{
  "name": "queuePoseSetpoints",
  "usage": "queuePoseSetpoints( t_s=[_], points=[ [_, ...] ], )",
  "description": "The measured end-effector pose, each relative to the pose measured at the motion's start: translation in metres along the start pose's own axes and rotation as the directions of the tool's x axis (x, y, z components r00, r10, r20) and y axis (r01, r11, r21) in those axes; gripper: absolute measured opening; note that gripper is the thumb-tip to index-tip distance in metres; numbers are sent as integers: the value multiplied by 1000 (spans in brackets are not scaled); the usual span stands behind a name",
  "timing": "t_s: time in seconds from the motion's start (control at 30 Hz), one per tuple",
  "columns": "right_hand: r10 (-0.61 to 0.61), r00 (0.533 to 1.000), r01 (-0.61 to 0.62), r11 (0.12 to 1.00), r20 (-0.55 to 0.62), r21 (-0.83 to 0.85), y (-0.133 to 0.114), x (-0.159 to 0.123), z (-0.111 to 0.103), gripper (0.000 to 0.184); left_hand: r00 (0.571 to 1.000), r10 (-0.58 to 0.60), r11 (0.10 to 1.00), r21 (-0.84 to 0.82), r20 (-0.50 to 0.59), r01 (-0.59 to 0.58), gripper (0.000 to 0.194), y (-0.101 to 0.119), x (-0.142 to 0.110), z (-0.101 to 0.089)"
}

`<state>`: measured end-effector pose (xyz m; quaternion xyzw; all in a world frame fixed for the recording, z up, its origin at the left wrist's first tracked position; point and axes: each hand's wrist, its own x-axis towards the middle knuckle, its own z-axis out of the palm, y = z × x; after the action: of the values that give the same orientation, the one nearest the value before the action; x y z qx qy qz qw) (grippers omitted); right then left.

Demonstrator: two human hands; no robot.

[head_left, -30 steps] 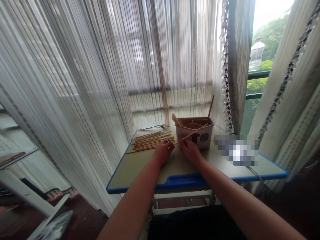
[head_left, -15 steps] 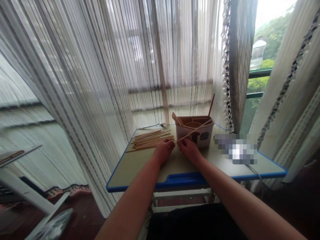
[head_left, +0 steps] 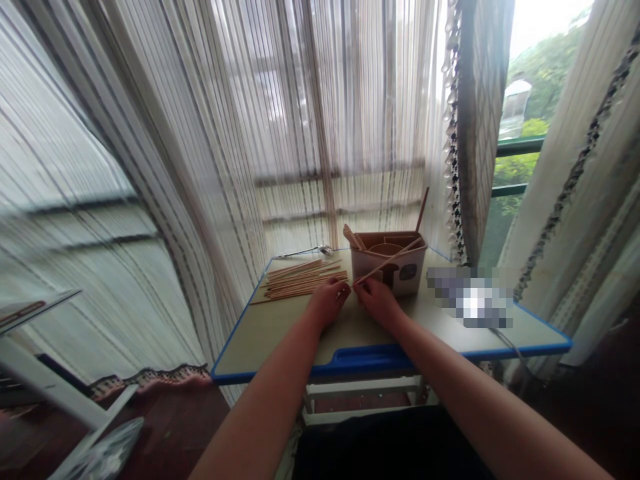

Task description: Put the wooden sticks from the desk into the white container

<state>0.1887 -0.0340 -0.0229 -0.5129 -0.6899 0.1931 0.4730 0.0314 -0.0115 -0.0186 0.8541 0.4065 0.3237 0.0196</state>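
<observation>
Stick (head_left: 389, 261) slid up-right, left hand (head_left: 329, 300) too shadowy to tell any grip, right hand (head_left: 376, 298) pinching the slim tan end.

L hand (head_left: 327, 300), R hand (head_left: 379, 301), forearms (head_left: 280, 383) bare; dk clothing (head_left: 383, 445) btwn (nr-black, details unclear)

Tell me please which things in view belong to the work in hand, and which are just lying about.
Seem to belong:
thin stick, held in the right hand
loose sticks, beside the left hand
brown-rimmed container, probably

Seem just lying about:
metal spoon, behind the loose sticks
blurred object, cannot identify
</observation>
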Motion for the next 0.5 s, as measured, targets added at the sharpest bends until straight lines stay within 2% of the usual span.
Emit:
queuePoseSetpoints(
  t_s=[0.23,0.5],
  points=[
    [-18,1000,17,1000,-12,-10,1,1,0,29,1000,-10,1000,-17,-22,10,23,0,0,1],
    [18,999,-16,999,-47,37,-2,-1,0,33,1000,-23,1000,-14,-9,23,22,0,0,0]
  ],
)
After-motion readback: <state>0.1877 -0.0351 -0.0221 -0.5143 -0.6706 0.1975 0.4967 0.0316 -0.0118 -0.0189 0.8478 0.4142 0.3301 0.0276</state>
